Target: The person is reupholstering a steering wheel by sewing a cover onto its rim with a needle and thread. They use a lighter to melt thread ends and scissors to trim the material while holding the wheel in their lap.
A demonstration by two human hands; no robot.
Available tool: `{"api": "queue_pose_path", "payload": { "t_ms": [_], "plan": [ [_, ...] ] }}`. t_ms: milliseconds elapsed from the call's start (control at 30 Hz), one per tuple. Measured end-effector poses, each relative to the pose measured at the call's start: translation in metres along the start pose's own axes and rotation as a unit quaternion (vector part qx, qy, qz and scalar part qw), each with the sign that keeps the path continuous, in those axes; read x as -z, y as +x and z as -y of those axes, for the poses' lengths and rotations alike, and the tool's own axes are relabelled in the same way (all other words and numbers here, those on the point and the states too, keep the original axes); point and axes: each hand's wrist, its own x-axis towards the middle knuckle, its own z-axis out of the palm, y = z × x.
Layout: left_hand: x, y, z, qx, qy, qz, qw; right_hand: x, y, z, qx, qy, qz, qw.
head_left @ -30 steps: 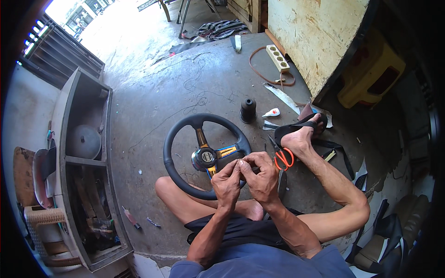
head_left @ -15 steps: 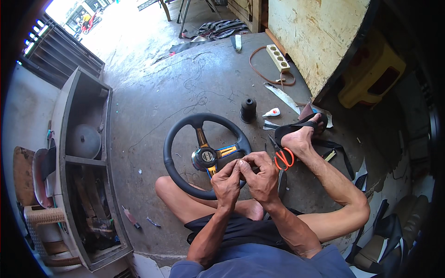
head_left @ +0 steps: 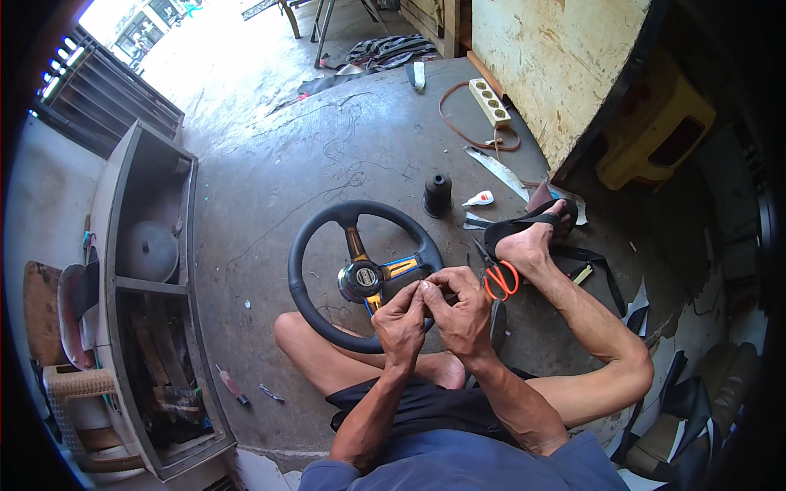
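Observation:
A steering wheel [head_left: 308, 307] with a black rim, gold and blue spokes and a round centre rests tilted by my folded legs. Over its lower right rim, my left hand [head_left: 399, 321] and my right hand [head_left: 460, 315] meet, fingertips pinched together. Whatever lies between those tips is too small to make out, and the fingers partly cover the rim there. Scissors with orange handles [head_left: 502, 280] lie just right of my right hand, near my sandalled foot. Beyond the wheel stands a spool of black thread [head_left: 438, 196], with a small white bottle [head_left: 479, 199] beside it.
A grey open cabinet [head_left: 149, 286] holding a pot lid stands at left. Loose thread [head_left: 337, 151] trails over the concrete floor. A power strip [head_left: 490, 102] with a brown cord lies by the worn board [head_left: 565, 65]. Offcuts [head_left: 499, 172] and a strap surround my right foot.
My hands keep almost the same pinched pose over the wheel's rim. In the far street, the red motorbike has gone out of sight.

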Motion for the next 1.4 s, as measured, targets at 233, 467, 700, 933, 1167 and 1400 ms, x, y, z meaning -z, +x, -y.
{"api": "queue_pose_path", "payload": {
  "t_ms": [233,467,700,933,1167,1400],
  "plan": [
    [0.001,0.0,0.0,-0.013,0.0,-0.002,1.0,0.0,0.001,0.002,0.006,-0.002,0.006,1.0],
    [0.001,-0.001,-0.004,0.007,0.021,0.014,1.0,0.0,0.0,-0.002,0.006,0.012,-0.003,1.0],
    [0.0,-0.001,-0.003,0.005,0.025,0.009,1.0,0.001,-0.001,0.0,0.0,0.016,-0.001,1.0],
    [0.002,0.0,0.003,-0.015,0.024,-0.01,1.0,-0.001,0.0,-0.001,0.01,-0.001,0.001,1.0],
    [0.001,-0.001,0.0,-0.008,0.021,-0.015,1.0,0.0,-0.001,0.003,0.005,-0.006,0.005,1.0],
    [0.004,0.0,0.008,-0.016,0.029,-0.021,0.999,-0.001,0.0,0.002,0.016,-0.008,0.011,1.0]
  ]
}}
